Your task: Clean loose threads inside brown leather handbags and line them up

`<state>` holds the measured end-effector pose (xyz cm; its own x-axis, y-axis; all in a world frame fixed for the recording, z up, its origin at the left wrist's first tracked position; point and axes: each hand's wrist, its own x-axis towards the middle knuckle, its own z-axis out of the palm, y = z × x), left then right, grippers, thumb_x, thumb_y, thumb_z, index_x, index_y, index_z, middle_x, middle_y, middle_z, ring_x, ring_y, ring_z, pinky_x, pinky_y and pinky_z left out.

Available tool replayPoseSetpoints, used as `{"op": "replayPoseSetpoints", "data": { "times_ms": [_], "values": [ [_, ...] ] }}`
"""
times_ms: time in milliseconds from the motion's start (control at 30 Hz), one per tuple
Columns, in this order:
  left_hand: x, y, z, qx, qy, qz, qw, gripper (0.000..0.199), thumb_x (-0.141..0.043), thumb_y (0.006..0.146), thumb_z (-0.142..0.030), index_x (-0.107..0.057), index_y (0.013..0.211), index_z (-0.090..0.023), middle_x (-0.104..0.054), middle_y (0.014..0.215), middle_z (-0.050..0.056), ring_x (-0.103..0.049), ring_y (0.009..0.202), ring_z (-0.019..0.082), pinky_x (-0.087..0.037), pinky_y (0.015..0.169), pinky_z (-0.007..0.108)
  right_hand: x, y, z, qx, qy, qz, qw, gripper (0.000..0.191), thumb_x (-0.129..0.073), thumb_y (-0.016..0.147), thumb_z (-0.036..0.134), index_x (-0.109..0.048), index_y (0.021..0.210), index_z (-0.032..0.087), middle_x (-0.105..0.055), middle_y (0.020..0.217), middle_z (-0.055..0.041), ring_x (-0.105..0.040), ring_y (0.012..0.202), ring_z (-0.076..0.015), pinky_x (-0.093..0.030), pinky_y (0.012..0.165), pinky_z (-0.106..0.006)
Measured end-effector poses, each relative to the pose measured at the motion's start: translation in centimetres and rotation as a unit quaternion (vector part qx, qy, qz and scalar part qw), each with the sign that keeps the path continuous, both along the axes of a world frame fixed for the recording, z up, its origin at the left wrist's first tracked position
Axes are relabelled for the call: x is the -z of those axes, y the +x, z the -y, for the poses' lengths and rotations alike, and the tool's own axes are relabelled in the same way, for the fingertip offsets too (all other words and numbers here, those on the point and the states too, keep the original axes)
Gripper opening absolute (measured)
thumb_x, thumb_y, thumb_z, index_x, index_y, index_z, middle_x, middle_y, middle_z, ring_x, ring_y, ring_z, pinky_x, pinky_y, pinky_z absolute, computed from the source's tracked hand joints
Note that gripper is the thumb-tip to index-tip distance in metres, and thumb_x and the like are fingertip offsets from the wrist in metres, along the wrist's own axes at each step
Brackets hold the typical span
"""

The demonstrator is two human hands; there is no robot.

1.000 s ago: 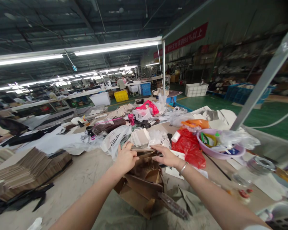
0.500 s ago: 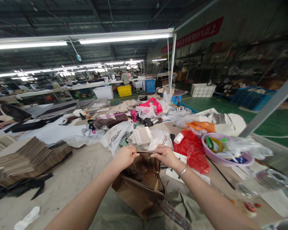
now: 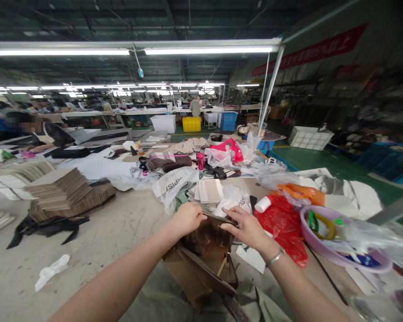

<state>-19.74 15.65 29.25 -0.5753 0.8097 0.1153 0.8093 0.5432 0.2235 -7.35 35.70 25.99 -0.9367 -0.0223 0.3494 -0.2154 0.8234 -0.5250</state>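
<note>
A brown handbag stands with its mouth facing me, and its shiny brown inside shows. My left hand pinches the far rim of the bag at its left part. On the right part of that same rim, my right hand has its thumb inside and its fingers over the outer side, so the edge lies between them. A strap hangs down at the bag's lower right. Just beyond the rim lie a stack of beige panels and a clear plastic bag.
To the left is a pile of brown-grey boards with black strips. A red plastic bag and a lilac basin lie to the right. A metal post rises behind. Another person leans over the table at far left.
My view has swung left, so the table things sit further right. Both hands remain at the bag's rim; the fingers of my right hand have spread a little.
</note>
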Motion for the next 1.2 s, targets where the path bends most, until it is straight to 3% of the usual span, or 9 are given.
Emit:
{"op": "replayPoseSetpoints", "data": {
  "times_ms": [133,300,433,633,767,867,933,1000,1200],
  "values": [
    [0.2,0.1,0.0,-0.012,0.005,-0.004,1.000,0.021,-0.059,0.080,-0.033,-0.068,0.071,-0.015,-0.066,0.075,0.006,-0.060,0.074,0.018,-0.044,0.068,0.027,-0.1,-0.8,1.0,0.013,0.019,-0.006,1.000,0.032,-0.060,0.083,0.048,-0.067,0.103,0.024,-0.059,0.084,-0.0032,-0.057,0.078,-0.0172,-0.044,0.069,-0.027],
    [0.3,0.2,0.1,-0.018,0.012,-0.003,1.000,0.022,-0.060,0.079,-0.033,-0.068,0.071,-0.014,-0.067,0.077,0.008,-0.061,0.075,0.020,-0.045,0.070,0.028,0.7,-1.5,1.3,-0.005,-0.021,-0.009,1.000,0.021,-0.059,0.086,0.040,-0.072,0.085,0.024,-0.057,0.073,-0.0021,-0.055,0.071,-0.0159,-0.043,0.065,-0.026],
    [0.2,0.3,0.0,-0.020,0.016,0.002,1.000,0.022,-0.059,0.079,-0.032,-0.068,0.072,-0.014,-0.066,0.076,0.009,-0.062,0.076,0.021,-0.046,0.070,0.030,0.8,-1.5,1.3,-0.016,-0.024,-0.021,0.999,0.024,-0.055,0.088,0.038,-0.071,0.080,0.022,-0.056,0.071,-0.0033,-0.054,0.068,-0.0159,-0.042,0.062,-0.027],
    [0.3,0.3,-0.2,-0.020,0.019,-0.006,1.000,0.022,-0.056,0.080,-0.030,-0.068,0.073,-0.013,-0.066,0.078,0.010,-0.062,0.078,0.022,-0.047,0.072,0.030,0.8,-1.5,1.7,-0.010,0.052,-0.053,0.997,0.037,-0.045,0.093,0.037,-0.065,0.067,0.019,-0.053,0.068,-0.0041,-0.052,0.071,-0.0171,-0.040,0.066,-0.029],
    [0.6,0.2,-0.2,-0.018,0.015,-0.011,1.000,0.023,-0.056,0.080,-0.032,-0.068,0.073,-0.013,-0.066,0.078,0.010,-0.062,0.077,0.022,-0.048,0.072,0.031,-0.1,-1.1,1.8,-0.005,0.100,-0.018,0.995,0.040,-0.039,0.096,0.039,-0.064,0.070,0.019,-0.054,0.070,-0.0043,-0.053,0.073,-0.0168,-0.040,0.068,-0.028],
    [0.7,0.1,0.0,-0.013,0.019,-0.011,1.000,0.023,-0.055,0.080,-0.030,-0.068,0.073,-0.013,-0.067,0.078,0.010,-0.062,0.078,0.022,-0.048,0.073,0.031,-1.4,-0.5,1.8,-0.014,0.129,0.033,0.991,0.035,-0.041,0.093,0.046,-0.066,0.094,0.021,-0.058,0.079,-0.0044,-0.055,0.076,-0.0173,-0.041,0.068,-0.027],
    [0.8,0.0,0.0,-0.011,0.021,-0.008,1.000,0.022,-0.055,0.080,-0.029,-0.068,0.074,-0.013,-0.067,0.078,0.010,-0.062,0.078,0.022,-0.048,0.074,0.031,-2.1,-0.5,2.0,-0.003,0.141,0.029,0.990,0.043,-0.050,0.087,0.054,-0.061,0.112,0.022,-0.059,0.086,-0.0060,-0.056,0.080,-0.0197,-0.043,0.067,-0.028],
    [0.9,-0.1,-0.1,-0.012,0.026,-0.008,1.000,0.021,-0.054,0.080,-0.028,-0.069,0.075,-0.013,-0.067,0.079,0.010,-0.062,0.078,0.021,-0.048,0.074,0.031,-2.4,-0.9,2.4,0.008,0.152,0.004,0.988,0.050,-0.056,0.082,0.057,-0.058,0.118,0.022,-0.060,0.091,-0.0078,-0.056,0.084,-0.0219,-0.043,0.068,-0.030],
    [0.6,-0.1,0.1,-0.007,0.030,0.000,1.000,0.022,-0.059,0.079,-0.031,-0.066,0.067,-0.014,-0.066,0.075,0.008,-0.062,0.079,0.021,-0.047,0.074,0.031,-1.4,-3.6,3.4,-0.004,0.177,0.011,0.984,0.019,-0.053,0.089,0.035,-0.069,0.085,0.025,-0.062,0.084,-0.0042,-0.056,0.081,-0.0188,-0.043,0.067,-0.027]
  ]
}}
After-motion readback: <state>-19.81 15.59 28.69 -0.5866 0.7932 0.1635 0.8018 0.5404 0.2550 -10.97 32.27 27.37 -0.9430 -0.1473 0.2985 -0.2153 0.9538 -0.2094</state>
